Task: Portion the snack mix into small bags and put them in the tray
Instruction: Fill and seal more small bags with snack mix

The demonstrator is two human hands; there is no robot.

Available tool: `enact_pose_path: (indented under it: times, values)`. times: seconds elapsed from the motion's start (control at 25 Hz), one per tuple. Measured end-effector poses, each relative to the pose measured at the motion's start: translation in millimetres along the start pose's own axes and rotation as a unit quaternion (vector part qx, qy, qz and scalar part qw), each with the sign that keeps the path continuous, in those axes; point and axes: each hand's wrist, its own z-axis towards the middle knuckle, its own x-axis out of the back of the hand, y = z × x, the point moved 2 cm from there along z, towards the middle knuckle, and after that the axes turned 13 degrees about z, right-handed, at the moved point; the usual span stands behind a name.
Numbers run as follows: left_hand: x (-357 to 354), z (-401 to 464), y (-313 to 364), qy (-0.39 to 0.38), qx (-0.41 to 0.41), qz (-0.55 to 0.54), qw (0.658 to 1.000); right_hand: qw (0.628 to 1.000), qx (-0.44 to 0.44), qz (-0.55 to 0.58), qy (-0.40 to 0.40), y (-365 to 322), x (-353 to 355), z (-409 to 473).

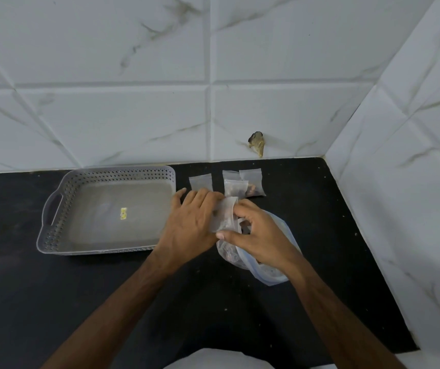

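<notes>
Tray left of small bags

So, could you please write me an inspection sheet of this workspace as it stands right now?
Surface: black countertop, speckled with small pale flecks.
Job's things: grey perforated tray at left, holding no bags, only a small yellow sticker; big clear bag of snack mix under the hands; one small bag in hand; three small bags near the wall, two of them showing dark contents, one looking unfilled.
Clutter: nothing seen.
Grippers: left hand and right hand both hold the small bag above the big bag.
Cables: nothing seen.
Surroundings: white marbled wall tiles; a chipped hole low in the back wall.
</notes>
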Motion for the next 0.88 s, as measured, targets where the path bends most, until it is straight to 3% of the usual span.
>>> enact_pose_path:
  times: [0.24, 0.52, 0.64, 0.68, 0.76, 0.88]
  values:
    - [-7, -7, 4, -0.002, 0.007, -0.062, 0.998, 0.996, 0.049, -0.062, 0.038, 0, 5, -2]
    - [-18, -18, 8, -0.073, 0.019, -0.171, 0.982, 1.000, 0.008, 0.011, -0.008, -7, 20, -9]
    - [-27, -26, 5, -0.171, -0.019, -0.256, 0.951, 0.993, -0.056, 0.035, 0.100, 0, 57, -24]
    - [-29, -27, 6, -0.194, -0.049, -0.262, 0.944, 0.989, -0.081, -0.013, 0.123, 9, 66, -28]
    - [-30, -23, 11, -0.232, -0.099, -0.257, 0.933, 0.965, -0.152, -0.206, 0.060, 35, 68, -27]
    - [-37, -10, 26, -0.264, -0.159, -0.197, 0.931, 0.853, -0.243, -0.456, -0.071, 75, 53, -24]
